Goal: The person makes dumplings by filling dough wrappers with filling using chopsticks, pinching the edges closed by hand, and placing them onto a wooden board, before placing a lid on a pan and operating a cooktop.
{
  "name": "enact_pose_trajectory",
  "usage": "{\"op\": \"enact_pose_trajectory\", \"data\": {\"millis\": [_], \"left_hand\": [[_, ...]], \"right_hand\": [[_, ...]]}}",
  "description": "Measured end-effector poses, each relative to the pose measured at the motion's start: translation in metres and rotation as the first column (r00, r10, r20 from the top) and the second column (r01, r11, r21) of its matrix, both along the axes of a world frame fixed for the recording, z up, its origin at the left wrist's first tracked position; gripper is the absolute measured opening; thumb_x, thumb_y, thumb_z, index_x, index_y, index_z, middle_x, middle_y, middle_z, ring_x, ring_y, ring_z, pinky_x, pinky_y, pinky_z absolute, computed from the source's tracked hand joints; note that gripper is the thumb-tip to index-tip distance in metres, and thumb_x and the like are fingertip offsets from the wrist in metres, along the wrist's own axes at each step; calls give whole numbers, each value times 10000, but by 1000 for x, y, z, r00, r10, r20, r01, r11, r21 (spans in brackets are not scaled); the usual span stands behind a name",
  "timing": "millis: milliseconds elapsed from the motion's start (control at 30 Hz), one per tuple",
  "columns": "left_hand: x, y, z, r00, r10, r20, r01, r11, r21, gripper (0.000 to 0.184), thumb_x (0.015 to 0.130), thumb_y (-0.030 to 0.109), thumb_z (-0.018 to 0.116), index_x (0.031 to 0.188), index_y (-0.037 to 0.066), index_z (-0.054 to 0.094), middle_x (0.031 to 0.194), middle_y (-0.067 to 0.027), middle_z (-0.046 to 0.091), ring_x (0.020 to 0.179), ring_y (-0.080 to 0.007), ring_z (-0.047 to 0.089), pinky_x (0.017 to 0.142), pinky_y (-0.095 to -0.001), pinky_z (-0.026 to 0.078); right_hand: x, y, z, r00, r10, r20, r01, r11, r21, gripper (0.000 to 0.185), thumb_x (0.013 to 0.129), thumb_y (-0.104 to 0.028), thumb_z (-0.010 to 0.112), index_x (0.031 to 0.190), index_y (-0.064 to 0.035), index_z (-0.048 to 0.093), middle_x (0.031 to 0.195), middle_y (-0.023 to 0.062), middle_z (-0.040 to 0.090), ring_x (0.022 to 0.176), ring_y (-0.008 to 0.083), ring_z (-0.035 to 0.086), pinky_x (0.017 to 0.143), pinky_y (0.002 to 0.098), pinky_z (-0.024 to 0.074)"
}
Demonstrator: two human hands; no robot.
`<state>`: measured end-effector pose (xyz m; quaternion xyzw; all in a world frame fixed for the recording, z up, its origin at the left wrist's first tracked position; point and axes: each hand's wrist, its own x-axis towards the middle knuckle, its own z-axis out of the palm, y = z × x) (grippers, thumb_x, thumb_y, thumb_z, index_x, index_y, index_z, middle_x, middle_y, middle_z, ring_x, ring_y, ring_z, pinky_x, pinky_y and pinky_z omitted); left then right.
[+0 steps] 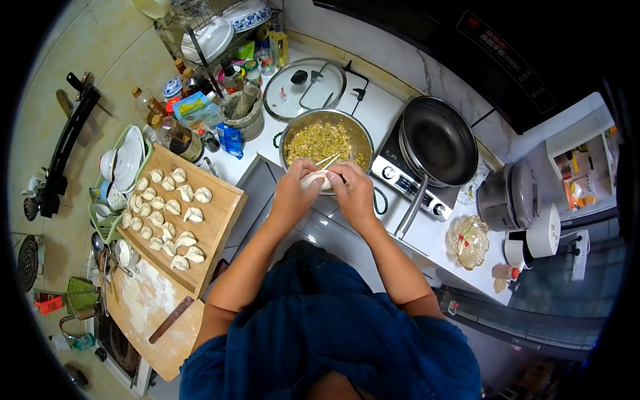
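Both hands meet at the near rim of a metal bowl (323, 137) of chopped yellow-green filling. Between them is a white dumpling (316, 179). My left hand (297, 183) has its fingers closed on the dumpling's left side, and my right hand (353, 189) pinches its right side. Chopsticks (328, 160) rest in the bowl just beyond the fingers. To the left, a wooden tray (223, 207) bears several folded dumplings (156, 218).
A floured board (170, 353) with a dark-handled tool (171, 320) lies lower left. Bottles (179, 137) and a stone mortar (242, 120) stand behind the tray. Right of the bowl are a black pan (440, 140) on a cooker (413, 190) and a glass lid (283, 97) farther back.
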<state>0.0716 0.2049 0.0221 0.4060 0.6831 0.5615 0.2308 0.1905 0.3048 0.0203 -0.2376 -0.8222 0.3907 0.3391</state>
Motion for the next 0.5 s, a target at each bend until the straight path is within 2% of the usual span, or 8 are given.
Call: {"op": "enact_pose_trajectory", "data": {"millis": [67,167,267,333,367,433,467,500], "left_hand": [[-3,0,0,997,-24,76,27,999,-31,243,815,90,632,1013,-2,526,885,-142,649,855,-186,645,759,-309,494],[-7,-1,2,992,-88,87,88,996,3,209,832,75,621,1004,-3,531,877,-93,645,823,-137,618,732,-273,495],[-3,1,-1,863,-93,497,47,993,105,187,849,69,611,1010,-5,554,895,-72,621,804,-129,588,686,-237,471],[-2,1,6,754,-32,656,-21,997,73,189,861,70,600,1027,-14,566,903,-80,624,791,-144,596,670,-244,478],[-1,0,9,686,-1,727,-54,997,52,192,867,71,595,1035,-19,571,907,-84,626,784,-152,600,661,-247,482],[-3,0,1,766,18,643,-45,999,25,198,870,82,588,1037,-23,588,907,-101,640,775,-142,608,666,-258,492],[-4,-2,-2,801,28,598,-43,999,11,202,871,87,585,1038,-26,596,907,-109,647,770,-138,612,669,-264,497],[-5,-4,-3,934,59,354,-49,998,-38,196,868,84,581,1030,-24,603,908,-125,651,771,-157,624,676,-278,501]], "right_hand": [[-1,-1,2,1000,-3,-31,1,998,-64,116,839,-60,603,919,16,639,823,129,604,762,244,586,697,315,462],[-1,-3,12,998,22,-56,-29,991,-133,119,835,-57,607,918,19,648,818,128,606,764,236,586,700,313,462],[0,0,15,997,47,-57,-53,993,-101,108,825,-48,615,900,17,657,820,126,607,767,234,585,702,315,464],[0,1,15,995,3,-98,-9,998,-64,93,804,-34,629,878,10,663,819,123,607,767,246,586,704,323,468],[0,3,13,995,33,-94,-27,998,63,98,791,-32,639,878,4,664,823,123,607,767,257,585,703,328,470],[-1,8,9,993,97,-72,-70,948,309,114,765,-28,659,877,-7,666,830,123,606,765,278,583,701,340,473],[-1,6,9,992,114,-51,-88,930,358,124,756,-31,666,878,-11,663,831,123,603,768,286,582,702,348,474],[-1,2,15,991,130,-28,-107,907,406,135,747,-35,673,880,-15,661,833,123,601,772,293,582,703,356,475]]}}
